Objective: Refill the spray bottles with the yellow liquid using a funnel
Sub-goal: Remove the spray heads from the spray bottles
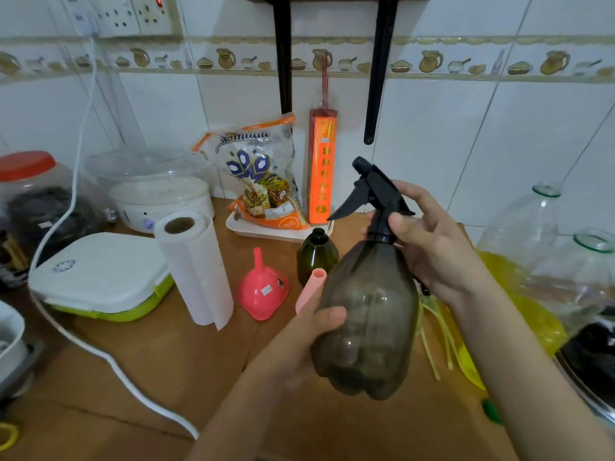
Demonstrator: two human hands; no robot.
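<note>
I hold a smoky brown spray bottle (369, 314) above the wooden counter (159, 361), tilted slightly. My left hand (312, 331) grips its lower body. My right hand (429, 241) curls round the neck just under the black trigger head (369, 191). A second, dark green bottle (316, 254) without a sprayer stands behind it. A pink funnel (263, 287) sits mouth-down on the counter to the left. A paler pink tube (311, 287) shows beside the held bottle. A yellow bag (519, 294) lies to the right, partly hidden by my right arm.
A paper towel roll (194, 267) stands left of the funnel. A white and green box (100, 277) and a white cable (100, 354) lie further left. Two clear bottles (549, 241) stand at the right. A snack bag (263, 174) leans on the tiled wall.
</note>
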